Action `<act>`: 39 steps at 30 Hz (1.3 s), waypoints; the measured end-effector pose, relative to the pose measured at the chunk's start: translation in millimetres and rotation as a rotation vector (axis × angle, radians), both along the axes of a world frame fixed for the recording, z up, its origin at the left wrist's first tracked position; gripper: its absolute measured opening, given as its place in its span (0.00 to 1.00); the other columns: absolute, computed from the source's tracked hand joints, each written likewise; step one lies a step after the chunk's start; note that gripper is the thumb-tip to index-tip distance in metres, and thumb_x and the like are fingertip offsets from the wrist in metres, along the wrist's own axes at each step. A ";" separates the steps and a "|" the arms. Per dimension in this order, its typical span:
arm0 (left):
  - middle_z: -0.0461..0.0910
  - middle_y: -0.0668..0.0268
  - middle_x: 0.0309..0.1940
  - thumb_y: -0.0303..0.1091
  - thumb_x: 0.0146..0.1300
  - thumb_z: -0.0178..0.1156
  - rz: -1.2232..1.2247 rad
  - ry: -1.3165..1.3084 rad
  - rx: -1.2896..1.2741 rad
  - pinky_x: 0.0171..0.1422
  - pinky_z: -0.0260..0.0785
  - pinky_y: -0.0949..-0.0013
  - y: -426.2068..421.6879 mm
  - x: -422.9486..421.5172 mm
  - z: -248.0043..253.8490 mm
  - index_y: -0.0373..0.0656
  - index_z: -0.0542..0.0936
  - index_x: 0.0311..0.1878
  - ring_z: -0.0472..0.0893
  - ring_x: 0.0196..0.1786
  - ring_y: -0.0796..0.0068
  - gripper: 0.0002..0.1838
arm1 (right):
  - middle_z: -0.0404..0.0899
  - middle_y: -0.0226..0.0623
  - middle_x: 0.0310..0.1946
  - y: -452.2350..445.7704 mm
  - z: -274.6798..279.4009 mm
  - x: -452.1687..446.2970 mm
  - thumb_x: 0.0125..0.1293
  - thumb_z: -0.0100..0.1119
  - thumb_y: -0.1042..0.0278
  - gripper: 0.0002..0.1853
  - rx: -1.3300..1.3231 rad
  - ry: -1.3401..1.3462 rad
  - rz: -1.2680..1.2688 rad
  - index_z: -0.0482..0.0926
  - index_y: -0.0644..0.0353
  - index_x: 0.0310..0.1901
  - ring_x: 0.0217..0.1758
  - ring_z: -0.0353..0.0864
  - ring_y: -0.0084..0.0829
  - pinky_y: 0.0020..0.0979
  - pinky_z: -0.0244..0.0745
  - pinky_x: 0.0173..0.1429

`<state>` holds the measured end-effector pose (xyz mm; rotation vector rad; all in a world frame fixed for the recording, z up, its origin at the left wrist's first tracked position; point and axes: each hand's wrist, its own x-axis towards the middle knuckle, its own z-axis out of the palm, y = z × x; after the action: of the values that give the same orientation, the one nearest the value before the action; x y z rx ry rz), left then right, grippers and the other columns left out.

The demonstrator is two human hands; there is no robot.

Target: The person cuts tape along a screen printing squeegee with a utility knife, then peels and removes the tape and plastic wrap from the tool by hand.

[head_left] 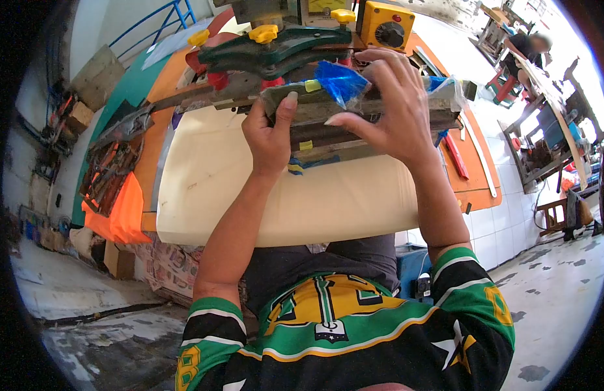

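My left hand (pixel 269 133) is wrapped round the left end of a flat grey piece (pixel 276 99), its thumb on top. My right hand (pixel 396 111) is raised at the right, fingers curved and thumb apart, beside a crumpled blue film (pixel 341 81). Whether its fingertips touch the film I cannot tell. Beneath both hands runs a long dark metal bar (pixel 341 133) with a yellow tape piece (pixel 306 145) on it. A cream sheet (pixel 217 189) lies in front of the bar. Behind my hands stands a dark green clamp frame (pixel 276 55) with yellow knobs (pixel 263 34).
A yellow control box (pixel 385 26) stands behind my right hand. A red cutter (pixel 456 158) and a white strip (pixel 478 153) lie on the orange tabletop (pixel 471 186). Dark scraps (pixel 113 166) and orange cloth (pixel 119 212) are at the left. Another person (pixel 527 49) sits far right.
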<state>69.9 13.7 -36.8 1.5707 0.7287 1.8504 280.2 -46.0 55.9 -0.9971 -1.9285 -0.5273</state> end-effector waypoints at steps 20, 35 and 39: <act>0.84 0.67 0.44 0.41 0.77 0.64 0.026 0.131 -0.020 0.56 0.74 0.69 -5.5 -8.3 -4.4 0.37 0.82 0.53 0.80 0.47 0.77 0.15 | 0.86 0.45 0.50 6.8 -19.9 -8.5 0.59 0.61 0.81 0.18 -0.045 0.106 0.125 0.79 0.59 0.52 0.60 0.85 0.48 0.51 0.78 0.69; 0.80 0.72 0.32 0.41 0.75 0.67 0.001 0.072 0.129 0.43 0.69 0.75 -5.7 -7.2 -8.1 0.37 0.82 0.44 0.74 0.37 0.84 0.15 | 0.87 0.42 0.36 -0.3 -8.7 4.2 0.62 0.54 0.84 0.14 -0.278 0.571 0.298 0.84 0.65 0.46 0.41 0.88 0.34 0.33 0.80 0.48; 0.82 0.72 0.33 0.41 0.75 0.67 -0.006 0.056 0.098 0.44 0.70 0.75 -4.9 -6.6 -7.5 0.37 0.83 0.45 0.75 0.37 0.84 0.15 | 0.87 0.33 0.38 1.3 -9.5 1.7 0.70 0.60 0.80 0.06 -0.265 0.683 0.314 0.83 0.67 0.45 0.41 0.82 0.20 0.26 0.78 0.47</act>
<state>63.3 8.8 -44.4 1.6909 0.6667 1.8697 281.8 -44.7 46.4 -0.8620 -1.4994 0.2392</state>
